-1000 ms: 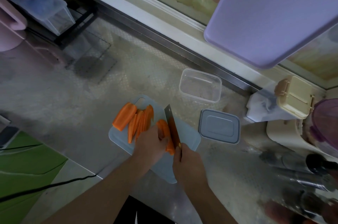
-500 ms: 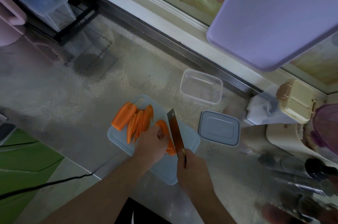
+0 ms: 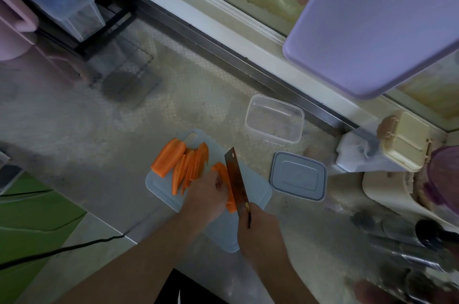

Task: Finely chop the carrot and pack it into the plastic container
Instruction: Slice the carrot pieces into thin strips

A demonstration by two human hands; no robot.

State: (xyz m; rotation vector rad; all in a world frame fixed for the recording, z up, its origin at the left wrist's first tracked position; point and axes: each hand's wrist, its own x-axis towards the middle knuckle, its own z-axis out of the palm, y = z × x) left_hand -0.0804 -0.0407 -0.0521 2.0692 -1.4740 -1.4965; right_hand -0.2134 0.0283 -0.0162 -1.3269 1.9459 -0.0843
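A pale blue cutting board (image 3: 257, 188) lies on the counter. On its left part sit a thick carrot chunk (image 3: 168, 160) and several long carrot slices (image 3: 191, 169). My left hand (image 3: 207, 195) holds down a carrot piece (image 3: 224, 174) near the board's middle. My right hand (image 3: 260, 234) grips the handle of a cleaver (image 3: 236, 177), whose blade stands along the right side of that piece. Beyond the board stands the clear plastic container (image 3: 274, 118), with nothing in it, and its grey lid (image 3: 298, 176) lies to the right of the board.
A window ledge runs behind the counter, with a purple board (image 3: 372, 23) leaning over it. A beige lidded box (image 3: 404, 140) and dishes crowd the right edge. A black wire rack (image 3: 99, 30) with a clear bin stands far left. A black cable (image 3: 62, 250) trails at lower left.
The cleaver has shifted slightly right and its blade has tilted a little; my left hand stays on the carrot piece.
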